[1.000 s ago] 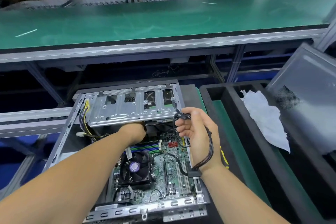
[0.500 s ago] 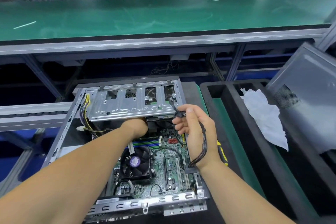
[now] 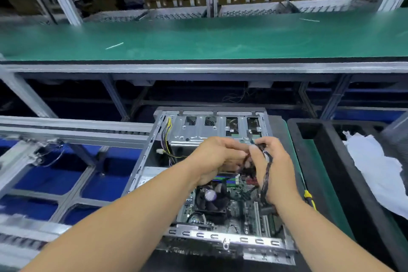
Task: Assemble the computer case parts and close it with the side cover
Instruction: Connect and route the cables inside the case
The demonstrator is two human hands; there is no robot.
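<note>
An open computer case [image 3: 141,168] lies flat before me, its motherboard and black CPU fan [image 3: 210,200] exposed. A silver drive cage [image 3: 212,130] spans the case's far end. My right hand [image 3: 273,165] grips a black braided cable bundle [image 3: 266,174] that runs down along its wrist to a connector. My left hand [image 3: 216,157] is closed on the upper end of the same bundle, right beside the right hand, just in front of the drive cage. A grey side cover [image 3: 397,130] stands at the right edge, mostly out of frame.
A black foam tray [image 3: 326,161] at the right holds a crumpled white cloth [image 3: 379,170]. A yellow-handled tool [image 3: 309,200] lies between case and tray. A green conveyor belt [image 3: 198,37] runs across behind, and metal rails [image 3: 66,128] stand to the left.
My left hand has come out from under the drive cage and joined the right hand on the cable bundle. The view has shifted so the case sits further right.
</note>
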